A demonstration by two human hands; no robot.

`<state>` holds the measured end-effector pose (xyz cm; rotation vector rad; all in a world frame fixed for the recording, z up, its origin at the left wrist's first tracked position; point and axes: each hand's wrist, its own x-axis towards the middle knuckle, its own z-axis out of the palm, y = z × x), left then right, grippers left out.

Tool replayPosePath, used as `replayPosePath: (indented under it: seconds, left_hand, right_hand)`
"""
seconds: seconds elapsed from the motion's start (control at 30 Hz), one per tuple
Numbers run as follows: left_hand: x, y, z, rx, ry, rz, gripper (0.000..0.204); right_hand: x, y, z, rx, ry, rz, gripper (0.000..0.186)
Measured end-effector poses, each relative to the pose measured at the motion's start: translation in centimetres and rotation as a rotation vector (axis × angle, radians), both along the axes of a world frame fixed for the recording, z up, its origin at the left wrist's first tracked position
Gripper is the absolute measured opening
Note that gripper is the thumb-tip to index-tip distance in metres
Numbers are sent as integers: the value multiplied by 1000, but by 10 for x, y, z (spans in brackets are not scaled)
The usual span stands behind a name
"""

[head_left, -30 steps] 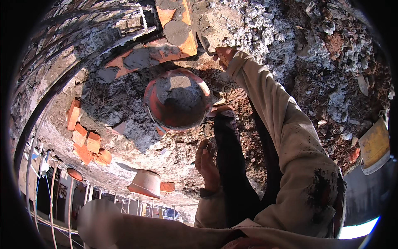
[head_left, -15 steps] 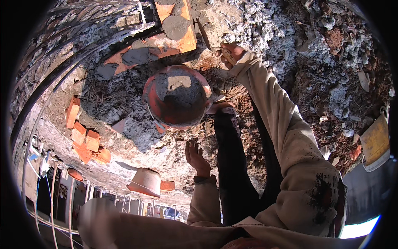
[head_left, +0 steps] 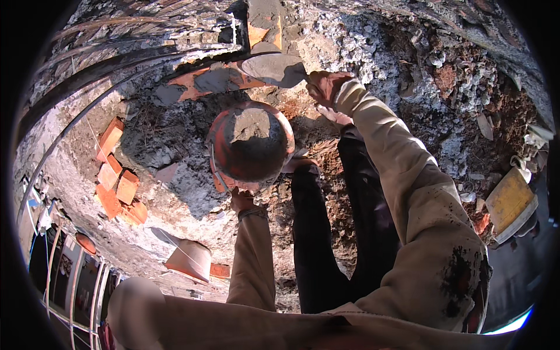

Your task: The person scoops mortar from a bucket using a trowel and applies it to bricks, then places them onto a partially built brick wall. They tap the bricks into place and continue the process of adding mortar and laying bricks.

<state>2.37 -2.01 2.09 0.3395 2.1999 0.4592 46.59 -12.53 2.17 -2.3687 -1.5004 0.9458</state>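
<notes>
My right hand (head_left: 326, 87) is closed round the handle of a trowel (head_left: 274, 69). The trowel's grey blade lies flat over a row of mortar-smeared bricks (head_left: 217, 78). Below the row stands a reddish round bucket (head_left: 286, 125), partly filled with wet grey mortar (head_left: 252, 140) that has a paler, sunlit patch on top. At the bucket's near lower side my left hand (head_left: 242, 201) is closed against it. Its fingertips are partly hidden there. A thin handle hangs along the bucket's left side.
Several loose orange bricks (head_left: 127, 186) lie on the left. Nearer stands an upturned pale bucket (head_left: 189, 261) beside another brick (head_left: 220, 270). Dark curved bars (head_left: 87, 87) run along the upper left. A yellow container (head_left: 510, 198) sits at the right on rough, rubble-strewn ground.
My left hand has moved forward from open air to the bucket and closed. The trowel has swung left from beside the bricks to lie over them. The bucket looks slightly tilted.
</notes>
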Motion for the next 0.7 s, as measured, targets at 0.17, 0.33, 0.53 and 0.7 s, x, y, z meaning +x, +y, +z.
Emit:
replayPosePath:
  seconds: [0.17,0.33,0.53,0.7]
  left_hand:
    - [9,-19,36,100,-121,-75,29]
    - [4,-27,74,136,-573,149,29]
    - [107,-5,142,92,-620,114,30]
    - [104,-4,167,98,-615,193,27]
  right_hand:
    - [57,49,-8,-147,-190,-203,33]
    - [0,42,3,-188,83,-161,44]
    - [-20,-12,97,-199,-146,-263,47]
    - [-49,-27,137,52,-271,-342,59]
